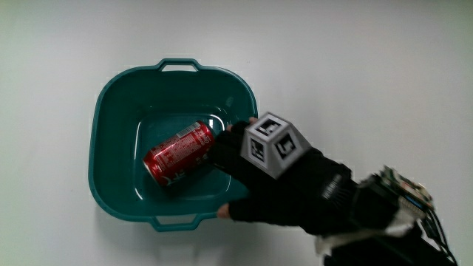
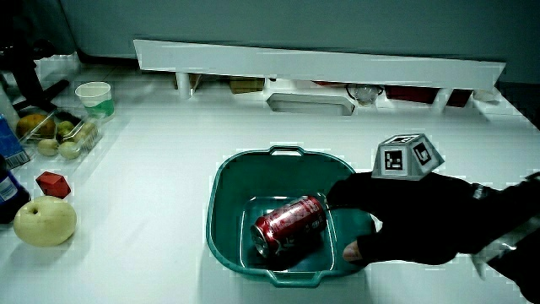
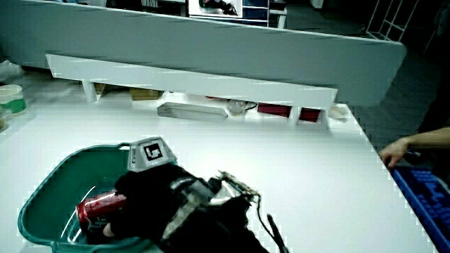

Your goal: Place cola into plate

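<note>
Where the white tabletop (image 1: 384,66) reaches away from the person, a low white partition (image 2: 321,63) closes it off, seen in both side views, with a grey wall above it. On the bare tabletop stands a teal plastic basin with two loop handles (image 1: 111,96), the nearest thing here to a plate. In it lies the red aluminium cola can (image 1: 179,154), on its side on the basin's floor, its top end turned toward the person in a side view (image 2: 289,225). The hand in its black glove (image 1: 277,181) reaches over the basin's rim, the grey patterned cube (image 1: 273,142) on its back, and its fingertips (image 1: 225,144) touch the can's base end; whether they clamp it or merely rest there cannot be told. At the tabletop's edge in a side view sit a yellow pear (image 2: 40,222), a small red block (image 2: 52,183), a clear tray of fruit (image 2: 59,135) and a pale green paper cup (image 2: 94,98).
</note>
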The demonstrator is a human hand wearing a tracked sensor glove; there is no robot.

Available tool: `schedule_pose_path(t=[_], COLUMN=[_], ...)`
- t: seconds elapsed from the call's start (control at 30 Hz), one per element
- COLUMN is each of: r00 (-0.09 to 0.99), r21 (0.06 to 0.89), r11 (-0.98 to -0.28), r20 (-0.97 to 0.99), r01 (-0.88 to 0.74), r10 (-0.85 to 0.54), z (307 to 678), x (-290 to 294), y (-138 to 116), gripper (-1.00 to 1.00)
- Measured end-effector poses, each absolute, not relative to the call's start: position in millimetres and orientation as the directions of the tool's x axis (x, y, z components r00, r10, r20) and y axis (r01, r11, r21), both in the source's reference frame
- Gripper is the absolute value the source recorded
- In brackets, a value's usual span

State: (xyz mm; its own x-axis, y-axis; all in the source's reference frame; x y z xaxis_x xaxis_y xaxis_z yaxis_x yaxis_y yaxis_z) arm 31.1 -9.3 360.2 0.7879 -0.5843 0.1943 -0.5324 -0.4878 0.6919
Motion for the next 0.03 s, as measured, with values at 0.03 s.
schedule_pose_path(t=[0.03], r00=[0.776], r21=[0.691], r11=[-0.467], r20=[0.222], r01=[-0.552], r10=[-0.590], z=[356.9], x=[35.3], y=[-5.4], gripper=[-1.00])
